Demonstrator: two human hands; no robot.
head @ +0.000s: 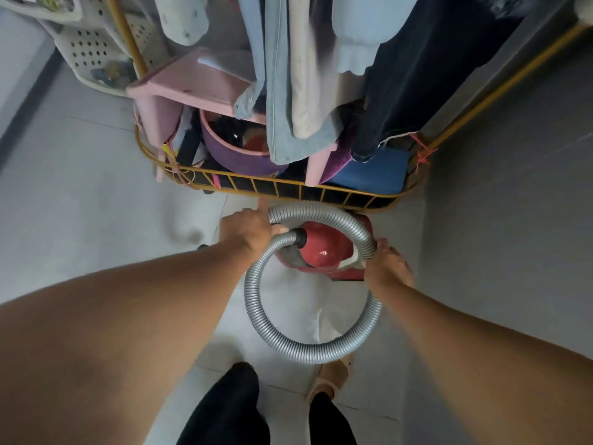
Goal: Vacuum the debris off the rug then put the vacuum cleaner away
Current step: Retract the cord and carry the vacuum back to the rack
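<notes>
A small red vacuum cleaner [324, 248] sits on the pale tiled floor just in front of a clothes rack. Its grey ribbed hose [256, 303] curls in a loop over the body and down toward my feet. My left hand [248, 231] is closed on the hose where it joins the black cuff at the vacuum's left end. My right hand [383, 268] grips the hose at the vacuum's right side. No rug is in view.
A gold metal clothes rack [321, 191] with hanging garments stands right behind the vacuum; its base holds a pink stool [192, 81], a purple tub [237, 155] and a blue cushion [369, 175]. A white perforated basket [93, 49] is at the back left. My legs are below.
</notes>
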